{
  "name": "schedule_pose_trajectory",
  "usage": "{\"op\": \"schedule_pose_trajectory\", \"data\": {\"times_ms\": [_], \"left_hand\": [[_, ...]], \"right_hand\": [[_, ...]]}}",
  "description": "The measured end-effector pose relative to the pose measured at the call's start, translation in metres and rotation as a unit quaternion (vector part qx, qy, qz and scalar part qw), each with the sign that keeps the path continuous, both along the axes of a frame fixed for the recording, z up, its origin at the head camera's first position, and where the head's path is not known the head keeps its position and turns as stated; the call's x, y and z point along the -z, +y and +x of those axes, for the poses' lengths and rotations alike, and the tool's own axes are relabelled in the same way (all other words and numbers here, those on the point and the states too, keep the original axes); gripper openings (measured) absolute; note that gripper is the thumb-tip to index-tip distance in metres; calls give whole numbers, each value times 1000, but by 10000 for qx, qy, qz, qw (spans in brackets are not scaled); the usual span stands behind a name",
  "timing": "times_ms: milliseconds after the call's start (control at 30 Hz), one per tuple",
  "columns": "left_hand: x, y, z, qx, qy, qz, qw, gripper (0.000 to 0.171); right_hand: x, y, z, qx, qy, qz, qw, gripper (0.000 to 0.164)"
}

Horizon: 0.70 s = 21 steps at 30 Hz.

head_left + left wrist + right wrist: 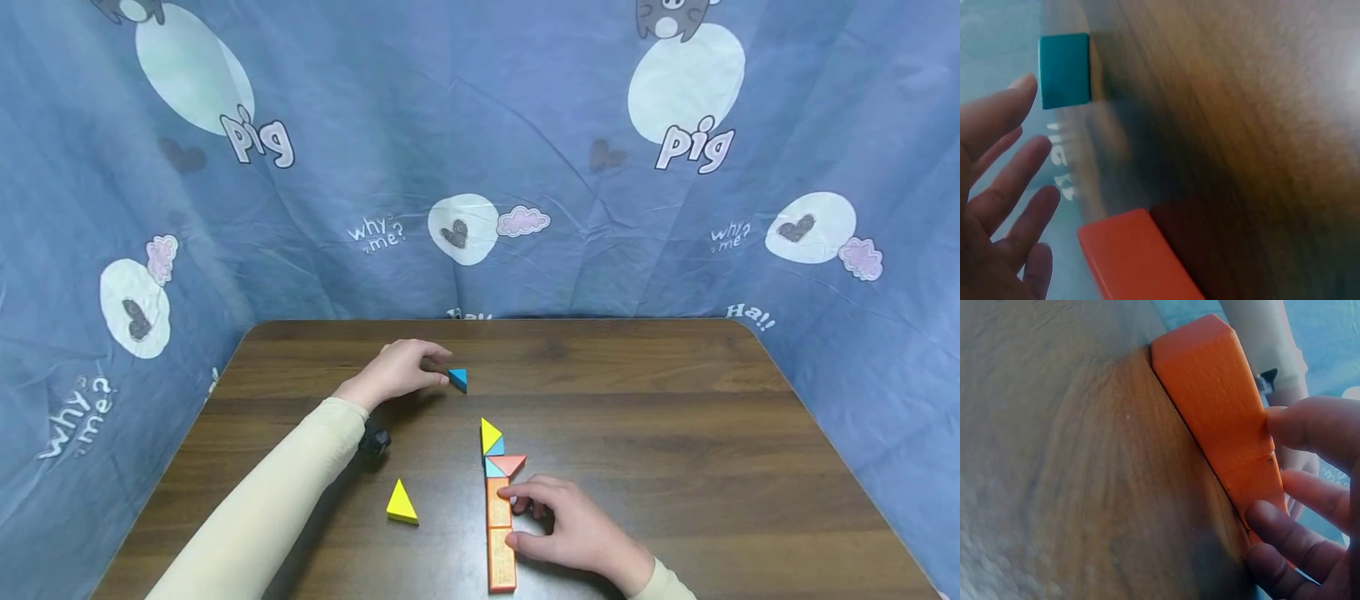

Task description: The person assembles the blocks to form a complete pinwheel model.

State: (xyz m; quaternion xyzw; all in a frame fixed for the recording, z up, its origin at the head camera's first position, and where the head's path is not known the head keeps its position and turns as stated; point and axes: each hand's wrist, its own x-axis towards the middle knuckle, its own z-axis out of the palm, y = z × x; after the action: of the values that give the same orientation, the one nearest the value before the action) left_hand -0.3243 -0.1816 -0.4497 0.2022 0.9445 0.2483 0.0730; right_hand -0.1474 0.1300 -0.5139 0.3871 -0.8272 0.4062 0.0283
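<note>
My left hand point(401, 368) reaches over the far part of the table, its fingers loosely spread. A blue triangular block point(459, 381) stands right at its thumb tip; the left wrist view shows this block point(1065, 70) beside the extended fingers. My right hand point(566, 525) rests against the right side of a row of two orange rectangular blocks point(498, 510), index finger and thumb touching them. Above these in the row lie a light blue triangle point(494, 468), a salmon triangle point(507, 463), another light blue triangle point(497, 447) and a yellow triangle point(490, 434).
A separate yellow triangle point(401, 503) lies left of the row. The left wrist carries a small black device point(374, 441). Beyond the brown wooden table point(675, 417) hangs a blue printed cloth point(570, 125).
</note>
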Motion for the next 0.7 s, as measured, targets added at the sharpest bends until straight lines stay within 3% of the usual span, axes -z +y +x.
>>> {"op": "schedule_pose_trajectory", "data": {"times_ms": [333,700], "left_hand": [[5,6,-12,235,-83,-363,9990,37],[13,8,-17,414,247,-431,9979,19]], "right_hand": [[0,1,0,13,-18,-10,10000,44],[1,1,-1,-13,-41,-14,10000,44]]}}
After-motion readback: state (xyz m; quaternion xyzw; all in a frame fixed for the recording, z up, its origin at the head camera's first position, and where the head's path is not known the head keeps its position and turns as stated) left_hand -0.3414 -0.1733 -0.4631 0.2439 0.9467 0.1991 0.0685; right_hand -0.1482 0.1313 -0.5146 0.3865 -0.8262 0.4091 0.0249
